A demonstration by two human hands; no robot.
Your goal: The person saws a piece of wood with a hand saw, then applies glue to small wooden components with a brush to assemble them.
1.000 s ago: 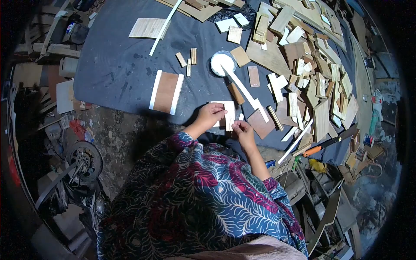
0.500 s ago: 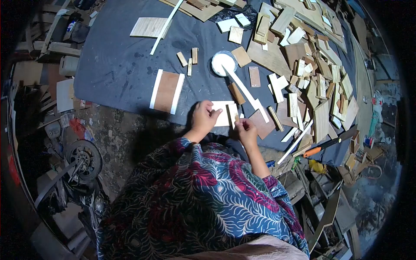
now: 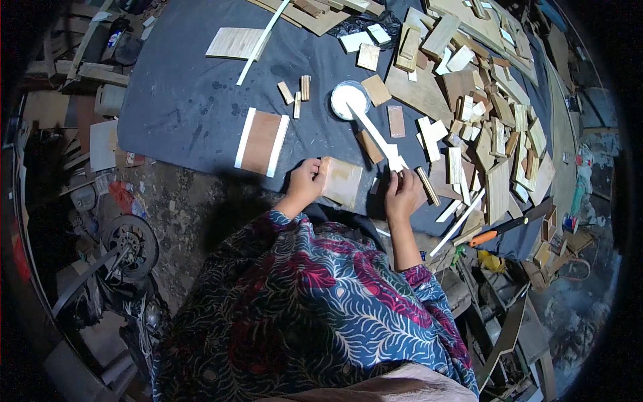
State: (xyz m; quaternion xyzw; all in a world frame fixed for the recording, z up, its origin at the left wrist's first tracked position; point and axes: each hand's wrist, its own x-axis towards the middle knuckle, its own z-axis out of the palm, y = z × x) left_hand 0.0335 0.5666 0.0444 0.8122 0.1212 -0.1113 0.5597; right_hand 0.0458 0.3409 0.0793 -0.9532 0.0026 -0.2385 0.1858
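Observation:
My left hand (image 3: 305,185) pinches the left edge of a small flat wooden piece (image 3: 342,182), its pale face marked with yellowish patches, at the table's near edge. To the right, my right hand (image 3: 402,195) has its fingers closed around the lower end of a white wooden stick (image 3: 373,134). The other end of this stick rests in a round tub of white paste (image 3: 349,100). A short brown block (image 3: 369,147) lies beside the stick. Left of my hands is a brown panel (image 3: 262,143) with white strips along two sides.
Several wood offcuts (image 3: 499,134) are heaped on the right of the dark cloth-covered table (image 3: 194,100). An orange-handled saw (image 3: 492,234) lies at the right near edge. Small blocks (image 3: 305,88) and a pale board (image 3: 234,42) are farther back. A wheel (image 3: 127,242) stands below left.
The right hand has left the narrow strip by the wooden piece and moved right to the stick. The piece in my left hand now shows a browner, patchy face instead of a white one.

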